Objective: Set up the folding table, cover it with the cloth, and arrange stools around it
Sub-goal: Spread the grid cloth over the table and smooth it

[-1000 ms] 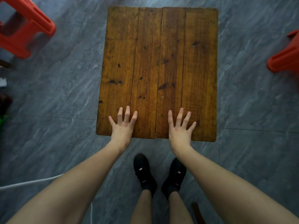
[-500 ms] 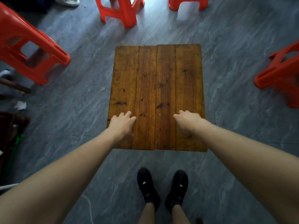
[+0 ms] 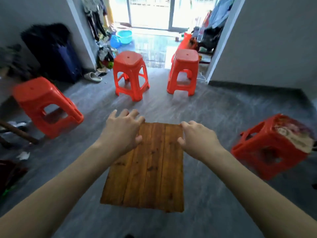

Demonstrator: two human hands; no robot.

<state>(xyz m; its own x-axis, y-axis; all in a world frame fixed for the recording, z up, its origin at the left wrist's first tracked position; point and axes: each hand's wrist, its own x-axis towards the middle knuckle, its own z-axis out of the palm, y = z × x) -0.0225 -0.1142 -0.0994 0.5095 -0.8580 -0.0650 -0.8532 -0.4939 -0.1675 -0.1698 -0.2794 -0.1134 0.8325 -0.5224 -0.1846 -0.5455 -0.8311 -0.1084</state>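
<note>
Near: wooden tabletop [image 3: 147, 170], four stained planks, lying low over the grey floor [image 3: 214, 117], long axis running away from the viewer; legs hidden beneath.

Left hand [image 3: 122, 131]: at the far left corner of the tabletop, fingers [image 3: 126, 114] spread and half bent past the far edge, thumb over the plank surface; holding nothing; contact with the wood cannot be told.

Right hand [image 3: 197, 138]: at the far right corner, fingers [image 3: 186, 125] loosely curled with tips at the far edge, thumb toward the plank; firm grip on the edge cannot be told.

Middle distance, right: red plastic stool [image 3: 267, 148], tilted, well apart from the tabletop, with a patterned cloth [image 3: 295, 136] lying on its seat.

Middle distance, left: second red stool [image 3: 46, 105], tilted, seat toward the viewer, apart from the tabletop.

Farther, centre-left: third red stool [image 3: 131, 73], upright on the floor.

Farther, centre-right: fourth red stool [image 3: 183, 71], upright, beside the third with a gap between.

Left wall: dark garment over a dark blue suitcase [image 3: 60, 60]; pale slipper [image 3: 92, 77] on the floor near it.

Far: blue basin [image 3: 124, 36] before a bright glass door [image 3: 151, 12]; hanging clothes on both sides of the doorway.
</note>
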